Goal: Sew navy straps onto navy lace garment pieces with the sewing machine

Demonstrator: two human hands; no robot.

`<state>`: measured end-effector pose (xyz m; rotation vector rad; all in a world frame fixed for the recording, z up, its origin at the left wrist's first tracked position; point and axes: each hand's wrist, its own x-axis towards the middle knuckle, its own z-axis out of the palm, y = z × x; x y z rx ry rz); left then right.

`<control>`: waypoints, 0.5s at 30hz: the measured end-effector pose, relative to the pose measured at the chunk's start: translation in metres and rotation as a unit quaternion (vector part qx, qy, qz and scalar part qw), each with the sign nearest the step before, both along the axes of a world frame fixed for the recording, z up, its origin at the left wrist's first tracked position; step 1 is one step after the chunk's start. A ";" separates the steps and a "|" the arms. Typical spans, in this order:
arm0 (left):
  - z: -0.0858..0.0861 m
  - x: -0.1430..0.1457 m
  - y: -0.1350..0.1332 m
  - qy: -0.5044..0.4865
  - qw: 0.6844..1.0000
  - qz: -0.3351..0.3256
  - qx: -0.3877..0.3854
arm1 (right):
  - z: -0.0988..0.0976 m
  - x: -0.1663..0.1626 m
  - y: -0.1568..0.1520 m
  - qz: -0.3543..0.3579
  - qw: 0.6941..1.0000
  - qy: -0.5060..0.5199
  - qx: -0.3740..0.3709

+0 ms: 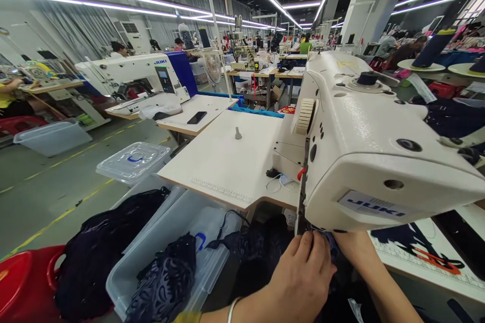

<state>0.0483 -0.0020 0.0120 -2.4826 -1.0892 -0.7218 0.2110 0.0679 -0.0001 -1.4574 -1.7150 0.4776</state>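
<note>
A white Juki sewing machine (364,136) fills the right of the head view. Under its head, at the needle end, both my hands press on dark fabric (265,247). My left hand (303,277) lies on top with fingers curled down onto the cloth; a bangle shows at its wrist. My right hand (350,247) reaches in beneath the machine head, and its fingers are hidden by the machine and by my left hand. The needle itself is out of sight.
The white sewing table (227,161) stretches left with a thread stand pin. Clear plastic bins (159,242) hold dark lace pieces; a red tub (18,282) sits bottom left. Another Juki machine (132,81), a phone (197,117) and other workers are farther back.
</note>
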 end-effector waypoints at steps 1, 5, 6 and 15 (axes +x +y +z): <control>0.000 0.000 0.000 0.002 1.000 0.000 0.000 | -0.001 0.001 0.000 0.001 1.000 0.003 -0.001; 0.000 -0.001 0.000 0.004 1.000 0.000 0.002 | -0.006 0.002 0.003 0.016 1.000 0.021 -0.007; -0.001 -0.001 0.000 0.002 1.000 0.000 0.002 | -0.007 0.002 0.004 0.020 0.999 0.027 -0.010; -0.015 -0.003 0.008 -0.096 0.992 0.001 0.080 | 0.006 -0.010 0.001 0.023 0.995 0.093 -0.017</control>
